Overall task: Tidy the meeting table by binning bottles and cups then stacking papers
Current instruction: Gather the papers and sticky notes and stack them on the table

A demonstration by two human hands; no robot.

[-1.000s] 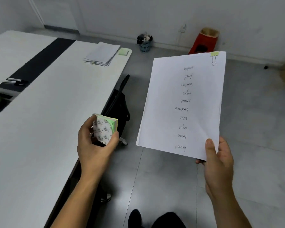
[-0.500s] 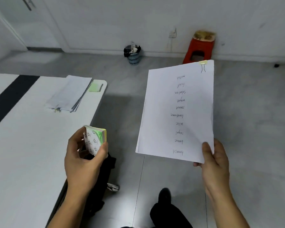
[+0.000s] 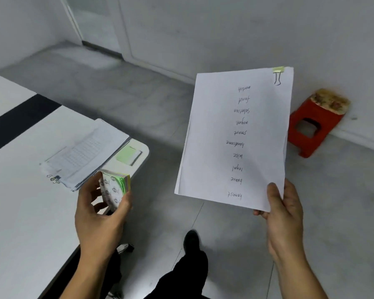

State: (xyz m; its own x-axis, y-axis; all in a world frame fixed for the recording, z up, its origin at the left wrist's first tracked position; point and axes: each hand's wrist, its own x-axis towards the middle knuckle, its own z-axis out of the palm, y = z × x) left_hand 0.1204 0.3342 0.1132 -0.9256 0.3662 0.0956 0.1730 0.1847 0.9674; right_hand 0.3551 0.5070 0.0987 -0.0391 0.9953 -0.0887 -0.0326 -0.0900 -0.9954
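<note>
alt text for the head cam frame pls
A person beside a white table holds a clipped sheaf of handwritten pages in the right hand and a sticky-note pad in the left hand. A paper stack lies on the table's corner; a red stool stands by the wall.

Grey tiled floor (image 3: 151, 100), white walls (image 3: 235, 29), white table (image 3: 20, 212), red stool (image 3: 307, 137) by the wall.

Two hands (image 3: 99, 216) (image 3: 284, 214), two paper bundles (image 3: 235, 137) (image 3: 84, 152), two sticky-note pads (image 3: 115, 190) (image 3: 127, 154), one red stool (image 3: 298, 137).
</note>
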